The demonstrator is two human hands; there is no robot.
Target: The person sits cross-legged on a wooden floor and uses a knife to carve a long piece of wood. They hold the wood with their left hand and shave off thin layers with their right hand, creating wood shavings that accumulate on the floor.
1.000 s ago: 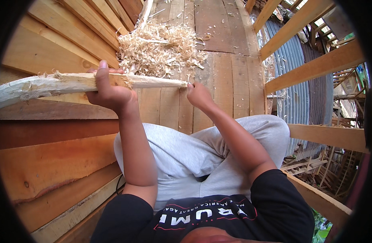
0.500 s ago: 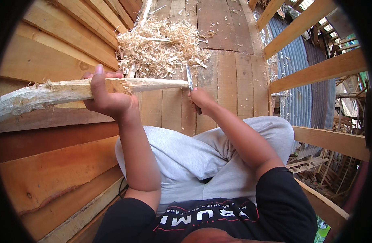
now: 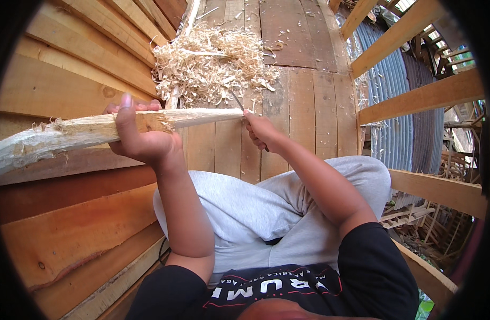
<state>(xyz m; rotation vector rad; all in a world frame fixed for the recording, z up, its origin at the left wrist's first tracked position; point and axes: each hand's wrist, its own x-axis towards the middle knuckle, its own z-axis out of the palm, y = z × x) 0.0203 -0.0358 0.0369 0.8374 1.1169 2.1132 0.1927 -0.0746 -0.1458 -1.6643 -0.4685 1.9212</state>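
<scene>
A long pale piece of wood (image 3: 85,132) with rough, splintered edges reaches in from the left and tapers to a thin end. My left hand (image 3: 143,130) is closed round it from below, thumb up on the near side and fingertips showing beyond. In my right hand (image 3: 261,132) is a knife (image 3: 237,100), gripped by its handle, most of which the fingers hide. Its blade points away and to the left, right at the tapered tip of the wood. Whether the edge touches the wood I cannot tell.
A heap of curled wood shavings (image 3: 210,66) lies on the plank floor (image 3: 309,106) beyond the wood. Stacked boards (image 3: 79,208) line the left side. At right stands a wooden railing (image 3: 421,109), with corrugated metal sheets (image 3: 389,85) past it. My crossed legs (image 3: 287,205) are below my hands.
My right hand has turned the knife, so its blade now leans to the left instead of pointing nearly straight away. My left hand keeps its hold on the wood.
</scene>
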